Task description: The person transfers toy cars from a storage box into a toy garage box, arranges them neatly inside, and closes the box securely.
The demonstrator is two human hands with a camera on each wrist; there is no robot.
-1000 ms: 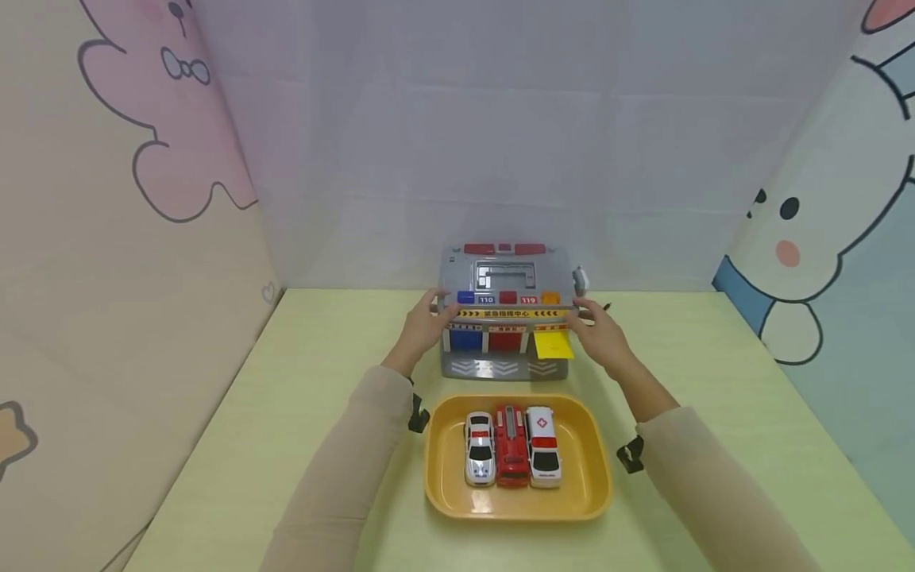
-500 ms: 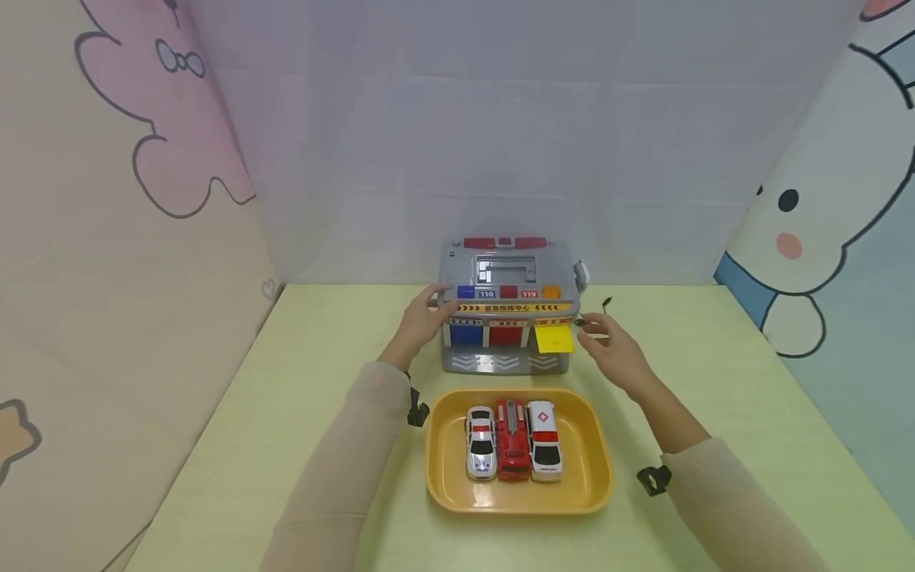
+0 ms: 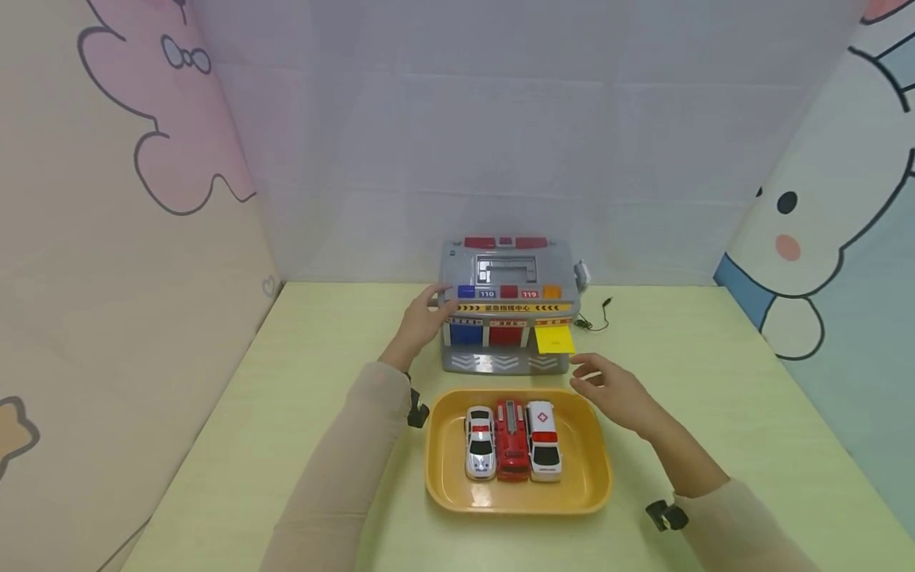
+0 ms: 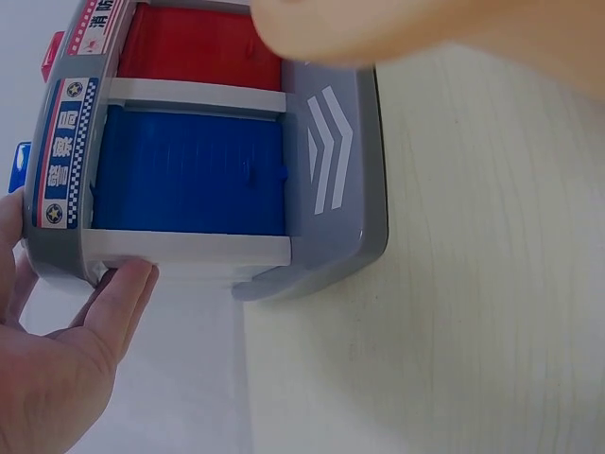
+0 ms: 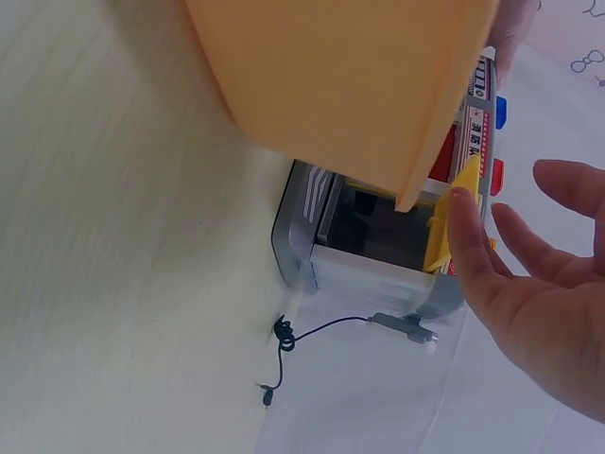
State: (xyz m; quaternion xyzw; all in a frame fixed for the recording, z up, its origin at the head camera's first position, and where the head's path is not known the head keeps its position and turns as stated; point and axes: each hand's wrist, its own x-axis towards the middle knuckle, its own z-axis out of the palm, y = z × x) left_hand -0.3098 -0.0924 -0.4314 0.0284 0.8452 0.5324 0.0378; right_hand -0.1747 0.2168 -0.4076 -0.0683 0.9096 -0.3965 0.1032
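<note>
A grey toy emergency-station garage (image 3: 457,270) stands at the back of the table. My left hand (image 3: 420,324) grips the left edge of its roof; in the left wrist view, fingers sit under the overhang beside the blue door (image 4: 189,170). On the garage's right side, the yellow door (image 3: 554,340) is lifted, and the right wrist view shows a dark bay (image 5: 383,227) behind it. My right hand (image 3: 616,391) hovers by the tray's back right corner, fingers loosely bent around nothing. In the yellow tray (image 3: 586,492) lie a toy police car (image 3: 480,457), red fire truck (image 3: 511,445) and ambulance (image 3: 545,457).
A thin black cord (image 3: 604,316) with a small plug lies right of the garage, near a grey handset-like piece (image 3: 582,276) on its side. A pale wall cloth (image 3: 357,159) rises behind the table (image 3: 322,373).
My right hand has come away from the garage's right side and moved toward me, to the tray's corner. The cord is now uncovered. My left hand keeps its place on the garage.
</note>
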